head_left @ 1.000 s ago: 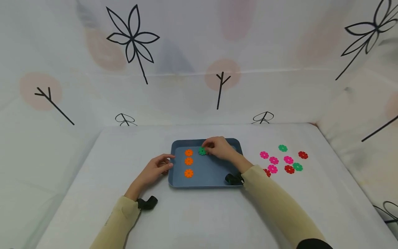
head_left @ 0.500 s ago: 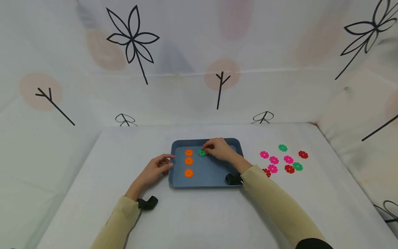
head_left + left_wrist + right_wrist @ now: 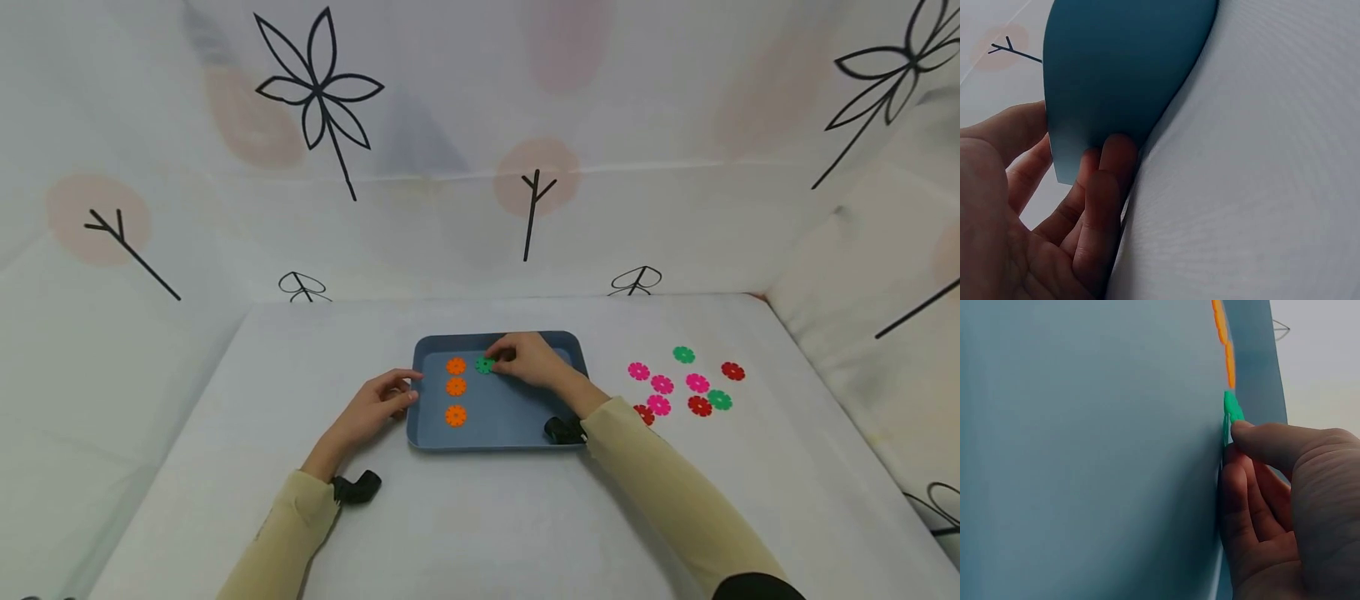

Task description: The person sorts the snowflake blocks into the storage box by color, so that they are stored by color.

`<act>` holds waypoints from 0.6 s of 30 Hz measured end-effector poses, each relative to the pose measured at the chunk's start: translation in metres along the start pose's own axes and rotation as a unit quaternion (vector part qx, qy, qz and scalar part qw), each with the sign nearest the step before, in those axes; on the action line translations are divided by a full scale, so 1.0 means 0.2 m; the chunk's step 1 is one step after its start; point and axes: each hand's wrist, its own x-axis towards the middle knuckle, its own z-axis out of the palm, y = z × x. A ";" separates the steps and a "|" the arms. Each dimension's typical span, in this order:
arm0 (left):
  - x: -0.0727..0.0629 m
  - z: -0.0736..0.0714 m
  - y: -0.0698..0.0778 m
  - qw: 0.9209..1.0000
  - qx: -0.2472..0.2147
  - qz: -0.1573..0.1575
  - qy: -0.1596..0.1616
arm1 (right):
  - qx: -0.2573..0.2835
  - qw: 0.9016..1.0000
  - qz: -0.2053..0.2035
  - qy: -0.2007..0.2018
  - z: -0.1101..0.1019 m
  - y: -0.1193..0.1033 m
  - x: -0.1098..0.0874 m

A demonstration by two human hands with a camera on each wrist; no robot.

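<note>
A blue-grey tray (image 3: 495, 425) lies on the white table. In its left part, three orange flower-shaped pieces (image 3: 456, 387) form a column. My right hand (image 3: 531, 358) pinches a green flower-shaped piece (image 3: 484, 365) between thumb and fingertips, right of the top orange one. The right wrist view shows that green piece (image 3: 1232, 407) tilted slightly at the tray's surface, close to an orange piece (image 3: 1230, 364). My left hand (image 3: 372, 406) rests against the tray's left side. Seen from the left wrist, its fingers (image 3: 1100, 206) touch the outer wall of the tray (image 3: 1122, 69).
Right of the tray, several loose flower-shaped pieces lie on the table: pink ones (image 3: 662, 384), red ones (image 3: 700, 407) and green ones (image 3: 720, 400). My right sleeve (image 3: 667, 492) partly covers one red piece (image 3: 644, 414). A patterned cloth wall (image 3: 435, 233) stands behind the table.
The green piece has shifted slightly left within the tray, still in my right fingertips. My left hand stays at the tray's side, and the loose pieces have not moved.
</note>
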 end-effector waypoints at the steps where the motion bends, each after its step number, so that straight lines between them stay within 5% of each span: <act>1: 0.00 0.00 0.00 1.000 0.002 0.000 0.000 | 0.000 1.000 0.001 0.000 0.00 0.00 0.00; 10: 0.06 0.00 -0.18 1.000 0.000 -0.001 0.007 | -0.002 1.000 0.006 0.004 0.00 0.00 -0.01; 18: 0.07 0.01 -0.20 1.000 0.000 0.012 0.015 | 0.003 1.000 0.013 0.003 -0.01 0.00 -0.01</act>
